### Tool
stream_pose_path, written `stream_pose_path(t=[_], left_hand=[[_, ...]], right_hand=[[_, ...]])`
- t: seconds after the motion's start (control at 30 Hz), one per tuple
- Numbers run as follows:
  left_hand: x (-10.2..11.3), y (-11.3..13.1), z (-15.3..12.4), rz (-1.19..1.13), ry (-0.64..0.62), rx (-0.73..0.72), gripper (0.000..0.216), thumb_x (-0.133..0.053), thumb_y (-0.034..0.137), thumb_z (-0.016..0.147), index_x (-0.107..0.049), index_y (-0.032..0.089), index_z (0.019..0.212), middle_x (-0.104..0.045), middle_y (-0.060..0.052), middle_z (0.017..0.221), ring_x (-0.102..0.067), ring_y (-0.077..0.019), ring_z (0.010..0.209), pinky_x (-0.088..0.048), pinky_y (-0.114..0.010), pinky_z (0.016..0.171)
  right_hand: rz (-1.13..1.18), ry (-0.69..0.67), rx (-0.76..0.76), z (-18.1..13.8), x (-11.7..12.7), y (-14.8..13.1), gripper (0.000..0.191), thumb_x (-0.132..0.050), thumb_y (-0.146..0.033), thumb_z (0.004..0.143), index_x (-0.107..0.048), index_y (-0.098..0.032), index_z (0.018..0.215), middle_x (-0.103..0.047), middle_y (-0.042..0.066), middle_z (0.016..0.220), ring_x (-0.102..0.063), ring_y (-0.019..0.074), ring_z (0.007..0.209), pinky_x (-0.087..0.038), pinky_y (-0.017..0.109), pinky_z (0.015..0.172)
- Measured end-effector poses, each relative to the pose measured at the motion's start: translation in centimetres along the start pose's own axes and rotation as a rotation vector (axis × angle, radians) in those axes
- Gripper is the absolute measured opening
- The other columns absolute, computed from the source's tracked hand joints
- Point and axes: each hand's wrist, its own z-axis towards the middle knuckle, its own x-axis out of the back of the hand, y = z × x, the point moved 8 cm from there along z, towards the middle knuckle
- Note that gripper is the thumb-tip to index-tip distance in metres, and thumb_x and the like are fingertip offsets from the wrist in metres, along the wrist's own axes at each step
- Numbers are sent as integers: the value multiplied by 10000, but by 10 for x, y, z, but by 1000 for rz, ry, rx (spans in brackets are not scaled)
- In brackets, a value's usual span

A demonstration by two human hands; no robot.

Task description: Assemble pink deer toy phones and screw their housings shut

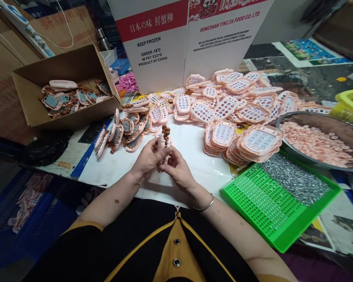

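Note:
Both hands meet over the white sheet [191,143] in front of my body. Between them stands a pink plastic toy casing [161,144], seen nearly edge-on, with brown bead-like parts [166,133] along its side. My left hand [147,159] is closed round its left side, thumb across the front. The fingers of my right hand [178,169] pinch its lower right edge; their tips are partly hidden. Left of the hands lie similar casings with brown edges and grey panels [133,126]. Pink face plates with rows of holes [223,133] are stacked to the right.
A cardboard box [26,94] at left holds more casings. Loose pink plates [202,111] are heaped before a white carton [159,74]. On the right are a metal bowl [297,150] of small pink pieces and a green tray [264,203] with small silvery parts [294,180].

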Motion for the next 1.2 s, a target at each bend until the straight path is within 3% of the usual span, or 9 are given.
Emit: stream_pose_path(t=[0.13, 0.37, 0.5, 0.63, 0.73, 0.83, 0.97, 1.1, 1.2], left_hand=[[4, -1, -2, 2, 1, -40, 606, -947, 526, 492, -639, 162, 867, -609, 29, 681, -537, -98, 565, -416, -235, 575], [14, -1, -6, 20, 7, -83, 567, -967, 354, 520, -671, 163, 964, -689, -10, 856, -622, -150, 771, -475, -240, 711], [11, -2, -5, -36, 0, -41, 577, -962, 428, 512, -679, 156, 935, -660, 2, 797, -597, -138, 747, -463, -228, 674], [5, 0, -5, -63, -21, -48, 664, -972, 407, 502, -698, 172, 1059, -678, -9, 884, -621, -156, 855, -478, -238, 756], [0, 0, -6, -105, -25, -19, 702, -974, 396, 507, -692, 180, 1112, -668, 10, 855, -601, -123, 762, -462, -227, 704], [-6, 0, -8, -161, -10, 16, 592, -957, 410, 549, -700, 169, 1025, -647, 26, 770, -554, -90, 656, -446, -210, 646], [-7, -1, -4, -178, -21, 21, 574, -955, 416, 557, -704, 178, 1016, -652, 26, 755, -567, -91, 665, -455, -197, 657], [2, -9, 2, -177, -106, 51, 665, -925, 567, 518, -730, 172, 1017, -714, -26, 865, -646, -137, 779, -491, -227, 720], [7, -15, 4, -271, -204, 107, 674, -925, 589, 508, -755, 163, 1001, -753, -83, 904, -699, -204, 837, -521, -298, 791]], right_hand=[[-1, 13, -39, -1, 3, -3, 815, -938, -272, 560, -601, -333, 1300, -695, -18, 1070, -673, 145, 874, -583, 305, 802], [-69, -18, -41, -1, 4, -9, 816, -947, -273, 534, -637, -320, 1287, -734, -7, 1111, -682, 161, 953, -564, 324, 887], [-100, -13, -16, -1, 5, -6, 847, -942, -297, 553, -615, -327, 1333, -737, -1, 1112, -687, 173, 946, -561, 352, 910], [-68, -11, 10, -2, 3, -2, 847, -933, -312, 578, -600, -339, 1356, -733, 5, 1135, -688, 193, 1004, -554, 396, 975], [-66, 22, 39, -3, 4, -2, 818, -934, -307, 578, -620, -326, 1333, -703, 13, 1230, -672, 191, 1060, -522, 406, 1044], [-89, 39, 31, -2, 4, -2, 836, -939, -324, 562, -622, -315, 1336, -687, 18, 1292, -648, 203, 1133, -478, 417, 1108], [-97, 34, 30, 1, 4, -6, 812, -930, -355, 573, -630, -300, 1325, -686, 23, 1309, -603, 224, 1226, -449, 411, 1131], [-83, 11, 12, -1, 1, -10, 573, -905, -423, 614, -722, -266, 1134, -725, 21, 1171, -630, 222, 1113, -486, 389, 1062], [-50, -120, 7, -6, -11, -10, 480, -805, -597, 692, -751, -204, 963, -723, 33, 855, -645, 199, 793, -566, 375, 823]])
